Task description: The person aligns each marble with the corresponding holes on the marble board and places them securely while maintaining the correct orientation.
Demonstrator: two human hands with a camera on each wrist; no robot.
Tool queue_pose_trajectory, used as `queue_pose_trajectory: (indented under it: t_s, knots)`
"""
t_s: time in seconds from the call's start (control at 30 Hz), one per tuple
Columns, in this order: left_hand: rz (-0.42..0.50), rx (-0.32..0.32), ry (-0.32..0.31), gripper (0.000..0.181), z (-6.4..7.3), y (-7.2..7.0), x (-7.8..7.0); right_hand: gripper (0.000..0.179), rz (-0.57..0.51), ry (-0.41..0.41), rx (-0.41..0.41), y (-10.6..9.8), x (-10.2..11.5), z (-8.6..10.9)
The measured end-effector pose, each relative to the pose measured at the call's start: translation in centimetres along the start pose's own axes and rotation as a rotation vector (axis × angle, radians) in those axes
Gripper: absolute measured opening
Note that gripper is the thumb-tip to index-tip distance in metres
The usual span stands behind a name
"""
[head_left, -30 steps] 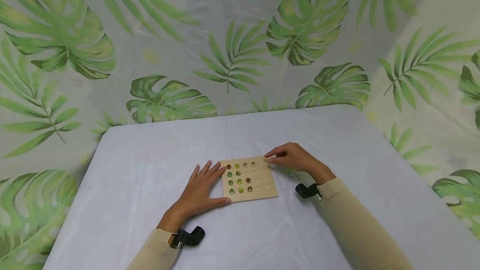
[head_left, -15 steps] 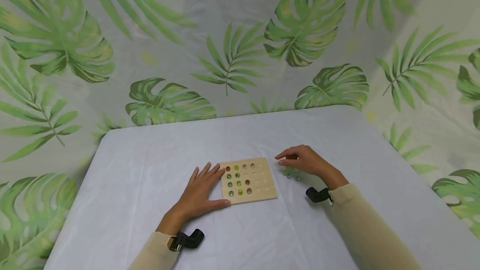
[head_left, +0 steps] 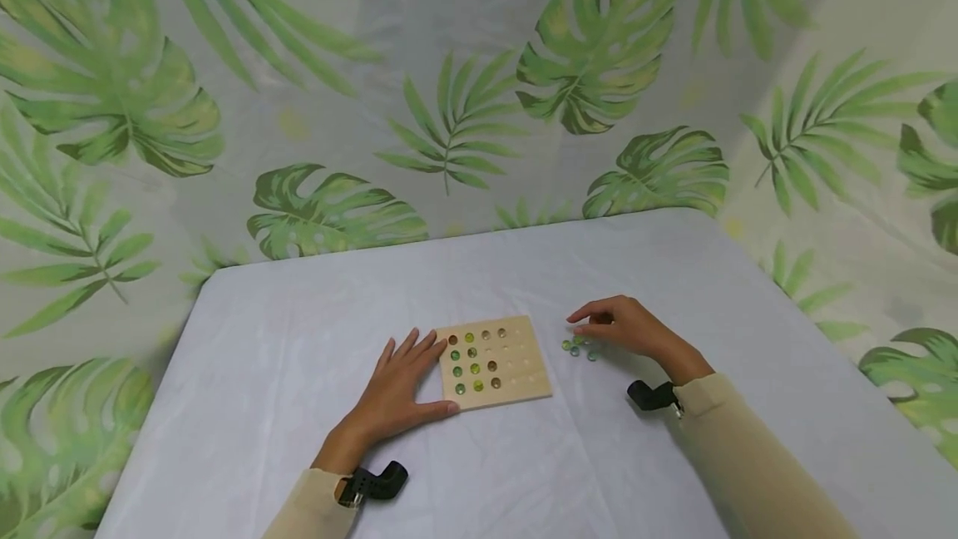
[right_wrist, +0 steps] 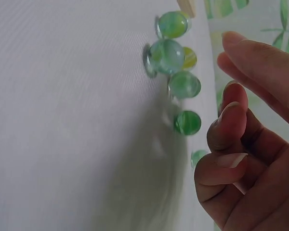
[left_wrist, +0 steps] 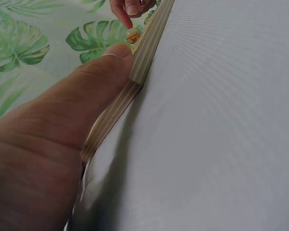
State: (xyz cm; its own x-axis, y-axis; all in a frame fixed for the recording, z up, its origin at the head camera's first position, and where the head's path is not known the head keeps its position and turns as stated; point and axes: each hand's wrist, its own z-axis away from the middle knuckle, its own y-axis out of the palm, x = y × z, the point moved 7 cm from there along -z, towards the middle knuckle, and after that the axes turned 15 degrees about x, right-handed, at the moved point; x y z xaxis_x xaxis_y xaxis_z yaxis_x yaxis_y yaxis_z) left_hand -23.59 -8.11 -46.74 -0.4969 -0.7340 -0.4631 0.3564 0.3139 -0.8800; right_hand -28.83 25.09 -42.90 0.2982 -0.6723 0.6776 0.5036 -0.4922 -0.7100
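A light wooden board (head_left: 533, 368) with rows of round pits lies flat on the table. Glass marbles in brown, green and yellow (head_left: 478, 386) fill its left columns; the right-hand pits are bare. My left hand (head_left: 397, 393) rests spread against the board's left side, thumb at the near corner. In the left wrist view that thumb (left_wrist: 94, 79) presses the board's edge, close to an amber-striped marble (left_wrist: 133, 34). My right hand (head_left: 624, 324) hovers over loose green and yellow marbles (head_left: 575, 351). Its thumb and forefinger stand apart, holding nothing, beside a green marble (right_wrist: 187, 122) in the right wrist view.
White cloth covers the table (head_left: 299, 314), whose far edge meets a leaf-print curtain (head_left: 456, 123). Black wrist cameras (head_left: 382, 482) are strapped at both sleeves. The loose marbles lie in a small cluster just right of the board.
My right hand has moved from the board's upper right corner to the right, over the loose marbles, which now show more. My left hand stays at the board.
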Motion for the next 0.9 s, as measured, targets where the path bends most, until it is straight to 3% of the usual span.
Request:
queue_pose_trajectory:
  t_s: [0.63, 0.9]
  knots:
    - [0.006, -0.033, 0.026, 0.095, 0.1, -0.3, -0.3, 0.011, -0.031, 0.043, -0.02, -0.1, -1.7, 1.0]
    - [0.004, -0.018, 0.015, 0.096, 0.0, 0.0, -0.2, 0.015, -0.035, 0.053, -0.016, 0.1, -2.2, 1.2]
